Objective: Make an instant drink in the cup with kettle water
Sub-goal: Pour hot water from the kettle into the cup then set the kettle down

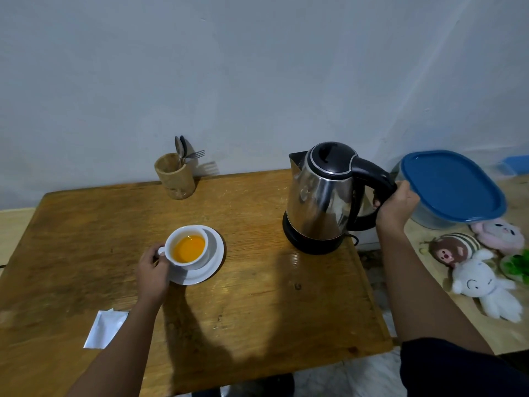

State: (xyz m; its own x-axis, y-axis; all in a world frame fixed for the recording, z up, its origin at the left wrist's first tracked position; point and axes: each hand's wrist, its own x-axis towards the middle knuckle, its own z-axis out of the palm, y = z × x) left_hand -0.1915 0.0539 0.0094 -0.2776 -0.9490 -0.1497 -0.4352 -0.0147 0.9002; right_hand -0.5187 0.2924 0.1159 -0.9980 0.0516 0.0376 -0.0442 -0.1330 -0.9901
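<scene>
A worn wooden tabletop (pixel 257 296) stands against a plain pale wall (pixel 229 67), with a lighter surface (pixel 503 333) just beside it on the right. On the tabletop a white cup (pixel 187 247) sits on a white saucer (pixel 214 253) and holds orange liquid. The left hand (pixel 153 272) has its fingers closed on the cup's handle. The steel kettle (pixel 320 202) stands on its black base at the right edge; the right hand (pixel 396 204) is wrapped around its black handle. A wooden holder (pixel 175 179) near the wall holds spoons and a fork. A white sachet (pixel 104 329) lies near the left forearm. On the lighter surface stand a blue-lidded container (pixel 452 187) and plush toys (pixel 481 279).
</scene>
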